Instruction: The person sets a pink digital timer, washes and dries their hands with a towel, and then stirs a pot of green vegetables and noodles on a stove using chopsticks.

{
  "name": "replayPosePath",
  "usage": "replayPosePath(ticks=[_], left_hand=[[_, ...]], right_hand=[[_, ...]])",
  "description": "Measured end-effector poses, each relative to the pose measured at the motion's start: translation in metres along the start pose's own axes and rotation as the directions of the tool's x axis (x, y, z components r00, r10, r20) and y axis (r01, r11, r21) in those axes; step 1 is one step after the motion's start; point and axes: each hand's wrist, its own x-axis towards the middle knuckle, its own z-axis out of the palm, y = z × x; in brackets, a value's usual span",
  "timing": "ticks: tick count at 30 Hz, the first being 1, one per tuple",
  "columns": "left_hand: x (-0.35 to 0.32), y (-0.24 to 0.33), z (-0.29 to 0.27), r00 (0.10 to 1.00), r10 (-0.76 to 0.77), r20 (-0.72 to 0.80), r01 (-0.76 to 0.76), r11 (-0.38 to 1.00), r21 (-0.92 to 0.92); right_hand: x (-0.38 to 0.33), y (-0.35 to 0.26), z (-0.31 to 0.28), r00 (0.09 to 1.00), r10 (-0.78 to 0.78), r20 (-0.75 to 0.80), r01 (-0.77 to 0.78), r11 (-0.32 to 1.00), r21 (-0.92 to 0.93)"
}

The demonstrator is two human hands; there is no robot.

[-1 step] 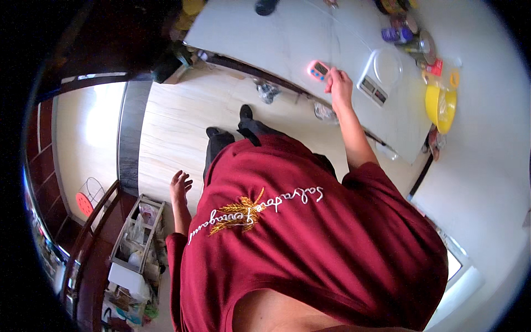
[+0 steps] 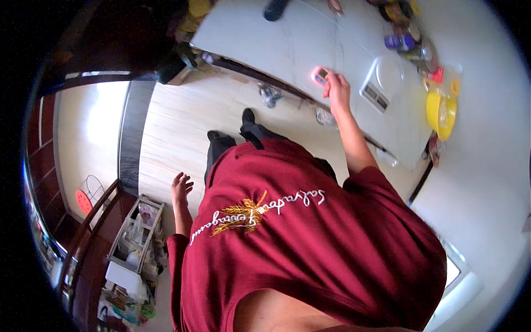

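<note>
My right hand (image 2: 337,91) is over the white table, its fingers curled and closed at the edge of a small pink digital timer (image 2: 319,76) with a grey display and blue buttons. The fingers cover part of the timer's right side. A white kitchen scale (image 2: 381,83) with a round platform lies just right of that hand. My left hand (image 2: 180,187) hangs at my left side above the floor, fingers loosely apart and nothing in them.
Along the table's far right stand a yellow basin (image 2: 441,114), a purple-lidded jar (image 2: 399,42) and other containers. A dark object (image 2: 275,10) lies at the top. On my left are a rack with bags (image 2: 135,232) and a dark wooden rail (image 2: 88,221). Plastic bags (image 2: 269,95) hang by the table edge.
The whole view has shifted slightly. My right hand has moved a little left and covers more of the timer. My left hand stays at my side.
</note>
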Motion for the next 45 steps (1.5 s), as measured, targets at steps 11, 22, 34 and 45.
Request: replayPosePath(ticks=[11, 22, 34, 45], left_hand=[[0.013, -0.044, -0.074, 0.991, 0.007, -0.133, -0.054, 0.936, -0.348], [0.028, -0.173, -0.241, 0.898, -0.366, -0.245, 0.111, 0.727, -0.677], [0.137, -0.122, -0.357, 0.875, -0.385, -0.293, -0.075, 0.492, -0.868], [0.225, -0.009, -0.493, 0.845, -0.431, -0.316, -0.212, 0.273, -0.938]], right_hand=[[-0.109, -0.085, 0.279, 0.211, 0.072, 0.975, -0.775, 0.62, 0.122], [-0.168, -0.071, 0.532, 0.091, 0.272, 0.958, -0.886, 0.461, -0.046], [-0.224, -0.082, 0.832, 0.014, 0.566, 0.824, -0.745, 0.556, -0.369], [-0.229, -0.169, 1.234, -0.252, 0.427, 0.868, -0.689, 0.551, -0.471]])
